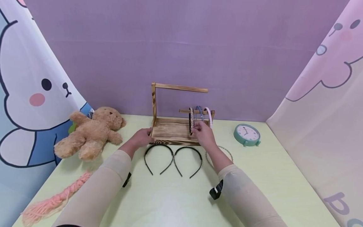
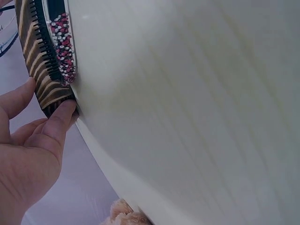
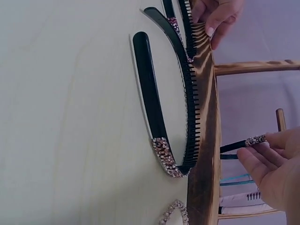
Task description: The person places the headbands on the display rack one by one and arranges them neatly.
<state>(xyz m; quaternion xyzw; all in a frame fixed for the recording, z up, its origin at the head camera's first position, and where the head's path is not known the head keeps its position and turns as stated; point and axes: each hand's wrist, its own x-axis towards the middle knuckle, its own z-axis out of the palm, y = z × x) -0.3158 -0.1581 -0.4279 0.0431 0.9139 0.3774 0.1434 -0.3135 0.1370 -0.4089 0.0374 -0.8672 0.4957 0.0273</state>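
A wooden display rack [image 1: 170, 130] with two bars stands at the back of the table. My left hand [image 1: 142, 137] holds the rack's left front corner, thumb on one side and fingers at the base in the left wrist view. On the lower bar hang a beaded black headband [image 1: 191, 118], a blue headband [image 1: 200, 110] and a pink headband [image 1: 209, 115]. My right hand [image 1: 204, 135] pinches the beaded one near its lower end [image 3: 255, 139]. Two black toothed headbands, left [image 1: 146, 154] and right [image 1: 200, 157], lie before the rack. A thin beaded headband [image 1: 227, 150] lies partly behind my right forearm.
A brown teddy bear [image 1: 92, 135] lies on the left of the table, with a bundle of pink yarn [image 1: 58, 200] nearer me. To the rack's right is a green alarm clock [image 1: 246, 135]. A purple cloth backdrop [image 1: 181, 56] rises behind the table.
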